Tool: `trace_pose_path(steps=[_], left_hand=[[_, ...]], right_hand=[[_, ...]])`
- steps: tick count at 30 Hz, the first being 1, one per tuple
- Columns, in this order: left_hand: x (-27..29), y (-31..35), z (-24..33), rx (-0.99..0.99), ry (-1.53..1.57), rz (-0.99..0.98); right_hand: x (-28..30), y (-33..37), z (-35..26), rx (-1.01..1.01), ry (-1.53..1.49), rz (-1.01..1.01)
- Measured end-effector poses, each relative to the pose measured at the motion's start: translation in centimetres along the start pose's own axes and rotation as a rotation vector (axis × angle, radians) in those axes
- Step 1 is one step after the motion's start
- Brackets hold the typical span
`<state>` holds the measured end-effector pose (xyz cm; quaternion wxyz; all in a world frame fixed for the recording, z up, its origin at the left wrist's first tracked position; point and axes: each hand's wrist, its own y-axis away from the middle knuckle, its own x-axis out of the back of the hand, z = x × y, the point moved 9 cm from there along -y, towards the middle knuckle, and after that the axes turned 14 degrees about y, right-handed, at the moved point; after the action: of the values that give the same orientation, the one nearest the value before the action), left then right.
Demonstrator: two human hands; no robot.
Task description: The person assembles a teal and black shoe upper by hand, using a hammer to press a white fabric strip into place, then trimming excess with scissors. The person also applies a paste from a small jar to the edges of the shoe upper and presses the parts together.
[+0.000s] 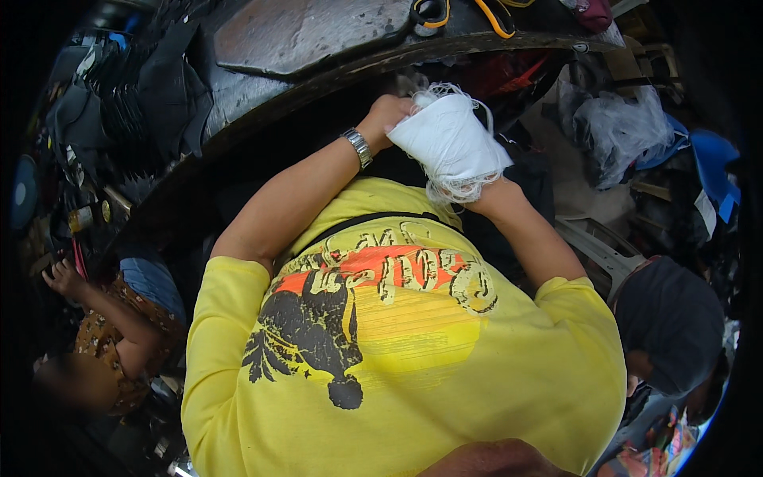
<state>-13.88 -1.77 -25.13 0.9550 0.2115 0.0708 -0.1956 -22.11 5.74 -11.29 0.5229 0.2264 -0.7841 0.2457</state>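
A white cloth (451, 137) with frayed edges and loose threads is held out in front of my belly, below the bench edge. My left hand (389, 115), with a metal watch on its wrist, is closed on the cloth's upper left edge; its fingertips are partly hidden. My right hand (483, 193) reaches up under the cloth's lower right end. Only its wrist side shows, since the cloth covers its fingers, so I cannot tell how they are bent. The yellow shirt (413, 374) fills the view below.
Ahead curves a dark workbench (556, 40), bearing a worn flat board (310, 36) and orange-and-black handles (497, 17). Stacked black sheet pieces (131, 103) lie at its left. One person (131, 326) works at left, another (671, 326) at right. Clear plastic (624, 131) lies right.
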Motion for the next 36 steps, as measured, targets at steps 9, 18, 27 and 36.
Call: trace_pose_path(steps=[9, 18, 27, 36], left_hand=[[-5.0, -2.2, 4.7, -0.234, -0.362, -0.231], [-5.8, -3.4, 9.6, -0.105, 0.086, -0.048], [-6.6, -1.2, 13.7, -0.407, 0.129, 0.031], [-5.2, -1.3, 13.5, -0.542, 0.108, 0.111]], right_hand=[[0.9, 3.9, 0.2, 0.024, 0.018, 0.012], [-0.9, 6.2, 3.7, -0.119, 0.078, -0.3], [-2.8, 3.9, 4.9, 0.024, 0.355, 0.064], [-5.5, 2.8, 6.3, -0.044, 0.664, -0.239]])
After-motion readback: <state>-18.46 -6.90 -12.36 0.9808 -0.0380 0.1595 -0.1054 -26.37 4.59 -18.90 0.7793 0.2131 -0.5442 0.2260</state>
